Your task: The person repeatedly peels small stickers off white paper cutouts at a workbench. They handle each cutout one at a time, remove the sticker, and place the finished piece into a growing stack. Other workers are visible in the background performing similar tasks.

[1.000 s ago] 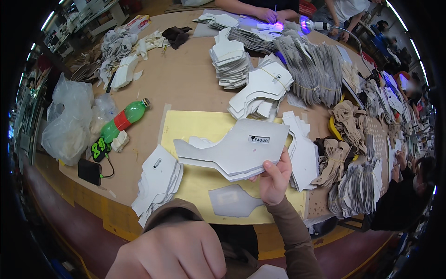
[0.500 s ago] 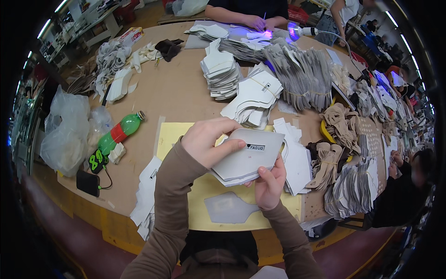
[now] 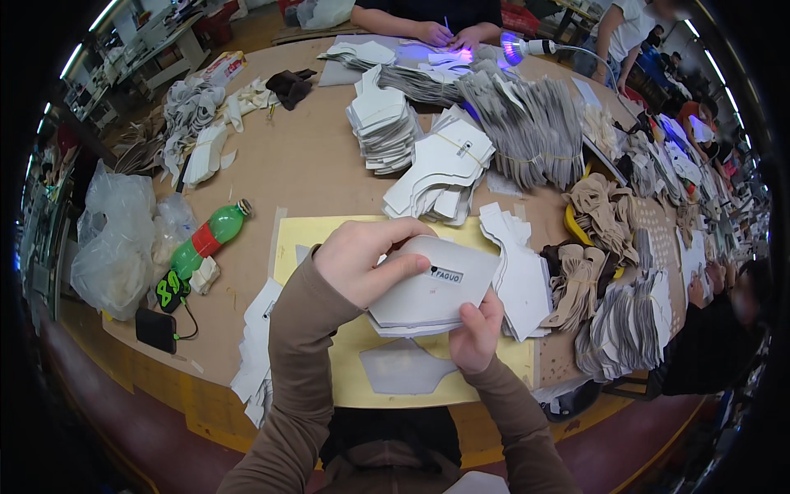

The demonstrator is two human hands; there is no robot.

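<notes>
Stack of grey cut pieces (image 3: 432, 288) held over the yellow mat (image 3: 329, 235), long axis roughly left-right, labelled end pointing right. Left hand (image 3: 362, 259) gripping top-left edge, right hand (image 3: 475, 329) pinching bottom edge.

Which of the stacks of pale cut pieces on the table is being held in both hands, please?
The small stack of grey pieces over the yellow mat, gripped by the left hand and right hand. Its top piece bears a small label; the other stacks lie untouched.
</notes>
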